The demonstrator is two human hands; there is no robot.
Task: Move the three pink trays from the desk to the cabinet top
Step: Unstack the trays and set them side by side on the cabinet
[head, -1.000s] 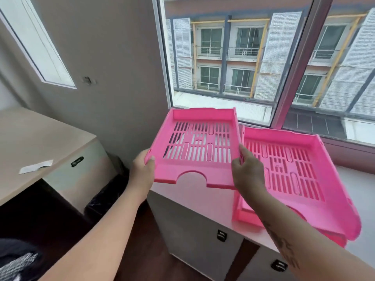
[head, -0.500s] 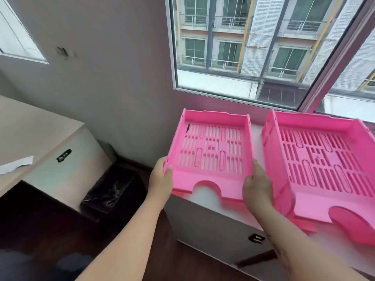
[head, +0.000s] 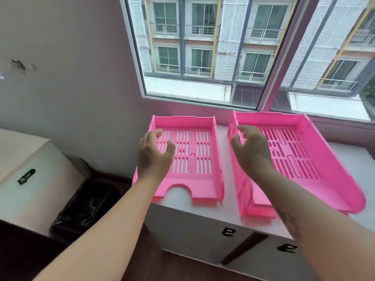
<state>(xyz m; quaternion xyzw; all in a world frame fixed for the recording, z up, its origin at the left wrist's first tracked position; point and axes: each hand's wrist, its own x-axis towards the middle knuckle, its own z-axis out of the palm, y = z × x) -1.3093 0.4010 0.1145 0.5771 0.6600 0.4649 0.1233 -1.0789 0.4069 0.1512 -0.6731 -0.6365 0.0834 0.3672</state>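
Note:
A pink slotted tray point(head: 194, 159) lies flat on the white cabinet top point(head: 229, 203) under the window, at the cabinet's left end. To its right sits a taller pink stack point(head: 304, 159) that looks like two trays nested, one edge showing beneath the other. My left hand point(head: 154, 155) hovers over the left tray's left side, fingers spread, holding nothing. My right hand point(head: 251, 151) floats above the gap between the trays, over the stack's left wall, also open and empty.
A beige desk point(head: 22, 159) with a white drawer front stands at the left. A black-lined bin point(head: 87, 205) sits on the dark floor between desk and cabinet. The window frame point(head: 203, 102) rises right behind the trays. White cabinet top extends to the right.
Both hands set the left tray down on the cabinet top, let go of its front corners and lifted above it with fingers spread.

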